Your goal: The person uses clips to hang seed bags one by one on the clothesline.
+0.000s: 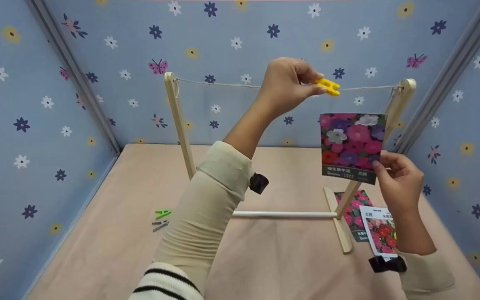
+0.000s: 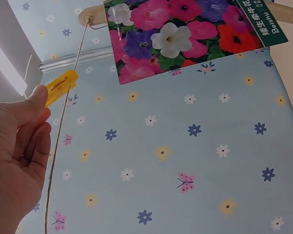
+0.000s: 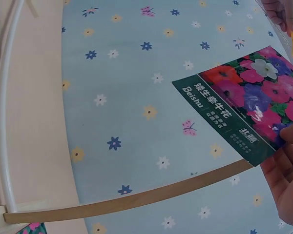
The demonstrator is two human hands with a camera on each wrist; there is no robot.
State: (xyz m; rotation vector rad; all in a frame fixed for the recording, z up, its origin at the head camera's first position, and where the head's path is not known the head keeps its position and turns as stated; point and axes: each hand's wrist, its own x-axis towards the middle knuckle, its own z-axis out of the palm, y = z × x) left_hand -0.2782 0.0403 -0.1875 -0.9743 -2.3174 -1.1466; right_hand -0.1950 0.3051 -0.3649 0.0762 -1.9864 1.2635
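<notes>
A yellow clothespin (image 1: 328, 87) is pinched between the thumb and fingers of my left hand (image 1: 288, 85), right at the string (image 1: 231, 85). In the left wrist view the clothespin (image 2: 62, 87) overlaps the string; whether it is clipped on cannot be told. With thumb and fingers, my right hand (image 1: 402, 180) holds a seed packet (image 1: 353, 143) by its lower right edge. Petunia-like flowers cover its front, above a dark green band with lettering. The packet hangs upright just below the string, apart from the clothespin.
The string spans two wooden posts (image 1: 180, 129) joined by a white rod (image 1: 283, 214). Two more seed packets (image 1: 381, 233) lie overlapping by the right foot (image 1: 340, 229). Green (image 1: 163, 214) and grey (image 1: 160, 226) clothespins lie left on the pink cloth. Flower-patterned walls (image 1: 223, 54) enclose the space.
</notes>
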